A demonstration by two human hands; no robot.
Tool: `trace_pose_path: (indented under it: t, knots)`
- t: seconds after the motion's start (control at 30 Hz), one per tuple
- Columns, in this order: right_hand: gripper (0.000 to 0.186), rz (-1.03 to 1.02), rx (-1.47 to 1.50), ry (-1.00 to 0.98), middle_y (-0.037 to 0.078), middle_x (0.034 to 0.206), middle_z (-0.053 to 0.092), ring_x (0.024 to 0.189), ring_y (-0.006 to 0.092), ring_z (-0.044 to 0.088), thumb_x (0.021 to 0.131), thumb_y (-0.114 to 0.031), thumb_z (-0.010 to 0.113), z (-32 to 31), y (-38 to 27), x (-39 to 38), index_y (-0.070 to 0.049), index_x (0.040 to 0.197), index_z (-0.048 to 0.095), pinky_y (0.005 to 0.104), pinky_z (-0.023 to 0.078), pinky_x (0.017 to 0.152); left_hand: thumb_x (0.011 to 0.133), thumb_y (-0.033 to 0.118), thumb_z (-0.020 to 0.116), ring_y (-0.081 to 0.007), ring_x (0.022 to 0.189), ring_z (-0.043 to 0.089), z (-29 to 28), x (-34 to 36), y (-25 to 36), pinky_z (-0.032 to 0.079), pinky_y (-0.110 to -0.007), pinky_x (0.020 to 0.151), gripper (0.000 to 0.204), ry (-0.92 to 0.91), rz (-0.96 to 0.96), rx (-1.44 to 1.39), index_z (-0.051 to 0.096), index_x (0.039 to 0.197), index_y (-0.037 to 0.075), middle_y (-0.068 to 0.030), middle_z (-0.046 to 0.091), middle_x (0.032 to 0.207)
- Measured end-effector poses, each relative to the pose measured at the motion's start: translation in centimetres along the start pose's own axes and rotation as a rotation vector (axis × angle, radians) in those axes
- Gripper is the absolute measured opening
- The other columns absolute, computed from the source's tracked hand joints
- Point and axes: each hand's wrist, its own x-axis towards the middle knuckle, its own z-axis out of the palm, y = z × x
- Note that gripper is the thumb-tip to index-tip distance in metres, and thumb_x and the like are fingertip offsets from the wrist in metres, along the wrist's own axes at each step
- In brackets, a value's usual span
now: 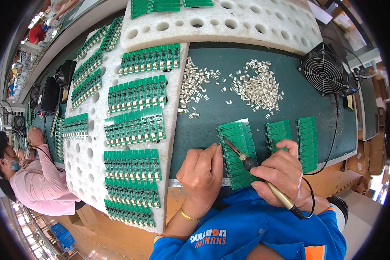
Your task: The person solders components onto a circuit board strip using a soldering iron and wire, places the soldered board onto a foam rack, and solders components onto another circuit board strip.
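My right hand (279, 173) is closed around a soldering iron (281, 196) with a gold-coloured handle. The iron's tip reaches the upper left edge of a green circuit board (237, 167) lying in front of me. My left hand (201, 171) is pinched at that same edge, close to the tip; what its fingertips hold is too small to make out. Two more green boards lie to the right, a narrow one (278, 128) partly under my right fingers and another one (307, 145) beyond it.
Small white connectors lie in a large pile (260, 91) and a looser pile (191, 84). A black fan unit (324, 71) stands at the right, with a cable nearby. White foam sheets (171, 143) hold rows of populated boards (134, 128). A person in pink (41, 188) works at far left.
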Motion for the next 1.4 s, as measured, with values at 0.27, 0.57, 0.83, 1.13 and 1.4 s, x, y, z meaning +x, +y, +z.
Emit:
trace_pose_path:
  t: [0.27,0.57,0.83,1.13,1.4]
  knots:
    - [0.030,0.018,-0.011,-0.004,0.002,0.079,0.065,0.068,0.0198,0.059,0.076,-0.017,0.081,-1.0,-0.3,-0.3,-0.011,0.102,0.069,0.0478,0.041,0.084,0.079,-0.003,0.080,-0.0147,0.058,0.057,-0.2,-0.3,-0.2,0.045,-0.027,0.050,0.012,0.018,0.013,-0.022,0.073,0.088,0.000,-0.0073,0.062,0.071]
    - [0.027,0.027,0.004,0.029,0.002,0.078,0.065,0.067,0.0202,0.059,0.076,-0.018,0.081,-1.1,-0.3,-0.7,-0.010,0.100,0.070,0.0478,0.041,0.084,0.081,0.002,0.079,-0.0218,0.061,0.062,-1.0,-0.6,0.0,0.048,-0.032,0.052,0.011,-0.021,-0.056,-0.058,0.070,0.087,0.002,-0.0099,0.064,0.076]
    - [0.027,0.001,0.007,0.073,0.002,0.077,0.064,0.067,0.0203,0.059,0.077,-0.017,0.080,-1.2,-0.3,-1.2,-0.010,0.100,0.069,0.0470,0.041,0.083,0.087,0.004,0.075,-0.0200,0.058,0.055,-1.6,-0.8,0.5,0.045,-0.032,0.051,0.010,-0.056,-0.108,-0.067,0.067,0.090,0.001,-0.0096,0.062,0.078]
    - [0.027,-0.041,0.053,0.089,0.002,0.077,0.064,0.068,0.0197,0.059,0.078,-0.017,0.079,-1.4,-0.1,-1.9,-0.009,0.102,0.069,0.0460,0.043,0.082,0.089,0.006,0.075,-0.0144,0.055,0.049,-0.8,-1.6,0.1,0.041,-0.029,0.049,0.014,0.038,-0.075,-0.127,0.062,0.085,0.003,-0.0063,0.059,0.076]
    - [0.027,-0.049,0.070,0.104,0.003,0.079,0.064,0.069,0.0200,0.058,0.081,-0.018,0.078,-1.6,-0.2,-2.3,-0.009,0.104,0.069,0.0458,0.043,0.082,0.091,0.006,0.073,-0.0140,0.062,0.052,-0.7,-2.0,0.0,0.043,-0.027,0.054,0.013,0.065,-0.031,-0.089,0.061,0.086,0.003,-0.0061,0.059,0.078]
